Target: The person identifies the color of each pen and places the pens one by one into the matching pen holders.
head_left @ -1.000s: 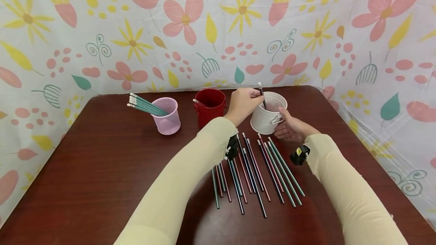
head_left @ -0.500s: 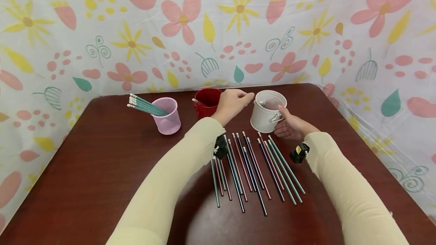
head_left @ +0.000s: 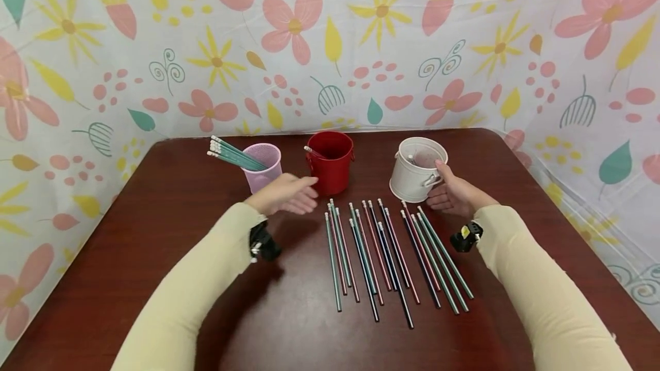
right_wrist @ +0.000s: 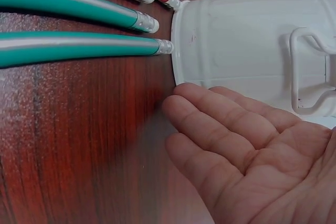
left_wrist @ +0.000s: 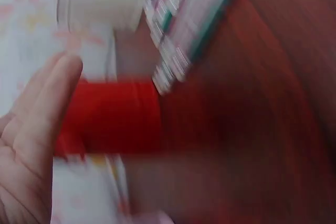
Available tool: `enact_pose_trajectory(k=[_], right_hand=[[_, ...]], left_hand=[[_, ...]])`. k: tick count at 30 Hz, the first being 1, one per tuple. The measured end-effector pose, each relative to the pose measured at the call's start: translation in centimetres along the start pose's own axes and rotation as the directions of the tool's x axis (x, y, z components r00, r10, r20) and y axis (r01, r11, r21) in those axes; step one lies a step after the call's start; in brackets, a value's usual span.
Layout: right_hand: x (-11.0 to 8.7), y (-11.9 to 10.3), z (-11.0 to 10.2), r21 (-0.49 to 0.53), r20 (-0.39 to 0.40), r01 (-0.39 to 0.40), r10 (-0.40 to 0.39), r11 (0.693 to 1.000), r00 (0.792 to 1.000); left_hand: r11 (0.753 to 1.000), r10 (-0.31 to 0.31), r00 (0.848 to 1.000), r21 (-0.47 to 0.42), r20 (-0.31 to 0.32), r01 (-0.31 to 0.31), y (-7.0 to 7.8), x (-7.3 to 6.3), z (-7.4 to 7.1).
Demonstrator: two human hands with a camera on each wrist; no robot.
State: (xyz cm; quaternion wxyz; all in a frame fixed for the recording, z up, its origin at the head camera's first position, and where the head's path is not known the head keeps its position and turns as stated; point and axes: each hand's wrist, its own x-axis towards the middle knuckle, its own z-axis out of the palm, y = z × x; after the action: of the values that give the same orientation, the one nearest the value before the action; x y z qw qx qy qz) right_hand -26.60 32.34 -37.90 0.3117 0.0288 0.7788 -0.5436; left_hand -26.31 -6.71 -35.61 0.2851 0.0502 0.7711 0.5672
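Observation:
My left hand (head_left: 289, 194), fingers extended and holding nothing, hovers in front of the pink mesh cup (head_left: 267, 176) and left of the red bucket (head_left: 332, 176). In the left wrist view it is blurred, with the red bucket beyond. My right hand (head_left: 456, 192) lies against the right side of the white bucket (head_left: 409, 181), thumb at the rim and fingers straight along its side. A pencil's eraser end (head_left: 411, 158) shows inside the white bucket. One pencil (head_left: 313, 152) leans in the red bucket, and several teal pencils (head_left: 234, 155) lean in the pink cup.
Several teal, red and dark blue pencils (head_left: 333, 262) lie side by side on the brown table (head_left: 289, 314), eraser ends toward the containers. Some of those ends lie close to the white bucket's base. A flower-patterned cloth (head_left: 330, 44) hangs behind the table.
My left hand let a dark pencil drop into the white bucket, then moved left past the red bucket, its fingers opening out. My right hand has stayed at the white bucket.

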Motion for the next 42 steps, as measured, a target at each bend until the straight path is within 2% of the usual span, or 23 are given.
enact_pose_trajectory(k=[4,6,9,12,15,19,24,27,30,33,35,38,40,42], right_hand=[[-0.1,0.1,0.0,-0.004,-0.004,0.010,-0.010,1.000,1.000],[-0.2,0.2,0.0,-0.021,-0.015,0.024,-0.024,1.000,1.000],[-0.4,0.5,0.1,-0.072,-0.021,0.047,-0.048,0.996,0.999],[-0.7,0.8,0.1,-0.161,-0.027,0.054,-0.059,0.985,0.998],[-1.5,0.9,0.3,-0.283,-0.059,0.031,-0.049,0.959,0.997],[-2.1,1.0,1.4,-0.440,-0.084,-0.005,-0.035,0.898,0.996],[-2.4,1.3,3.2,-0.549,-0.091,0.004,-0.064,0.836,0.994],[-2.4,1.7,3.5,-0.606,-0.106,0.019,-0.104,0.795,0.989],[-2.0,1.9,3.8,-0.659,-0.117,0.024,-0.134,0.752,0.984],[-1.9,1.8,4.1,-0.701,-0.146,-0.013,-0.126,0.713,0.981],[-1.9,1.7,4.3,-0.717,-0.176,-0.059,-0.099,0.695,0.979],[-2.2,1.4,4.2,-0.722,-0.212,-0.108,-0.070,0.683,0.975],[-2.4,1.1,4.0,-0.716,-0.218,-0.100,-0.086,0.691,0.972],[-2.7,0.8,3.7,-0.708,-0.212,-0.056,-0.136,0.704,0.968]], left_hand=[[0.996,-0.068,0.996,-0.053,-0.049,0.065,-2.6,-1.5,-3.7],[0.994,-0.081,0.993,-0.079,-0.086,0.074,-3.5,-2.1,-5.1],[0.993,-0.079,0.987,-0.102,-0.139,0.065,-4.4,-2.8,-6.6],[0.992,-0.074,0.982,-0.115,-0.176,0.054,-4.8,-3.1,-7.5],[0.992,-0.074,0.979,-0.110,-0.190,0.053,-4.8,-3.1,-7.9],[0.992,-0.084,0.974,-0.108,-0.210,0.062,-4.8,-3.0,-8.5],[0.991,-0.088,0.970,-0.114,-0.228,0.064,-5.0,-2.6,-9.2],[0.992,-0.087,0.968,-0.108,-0.235,0.063,-5.1,-2.3,-9.2],[0.990,-0.109,0.960,-0.119,-0.257,0.080,-5.2,-2.3,-9.4],[0.987,-0.123,0.954,-0.130,-0.275,0.090,-5.0,-2.1,-9.4],[0.988,-0.119,0.954,-0.132,-0.276,0.085,-4.9,-2.0,-9.4],[0.990,-0.110,0.955,-0.120,-0.276,0.079,-4.8,-1.9,-9.3],[0.992,-0.102,0.955,-0.106,-0.279,0.075,-4.9,-2.1,-9.3],[0.992,-0.101,0.953,-0.098,-0.285,0.076,-5.0,-2.2,-9.3]])
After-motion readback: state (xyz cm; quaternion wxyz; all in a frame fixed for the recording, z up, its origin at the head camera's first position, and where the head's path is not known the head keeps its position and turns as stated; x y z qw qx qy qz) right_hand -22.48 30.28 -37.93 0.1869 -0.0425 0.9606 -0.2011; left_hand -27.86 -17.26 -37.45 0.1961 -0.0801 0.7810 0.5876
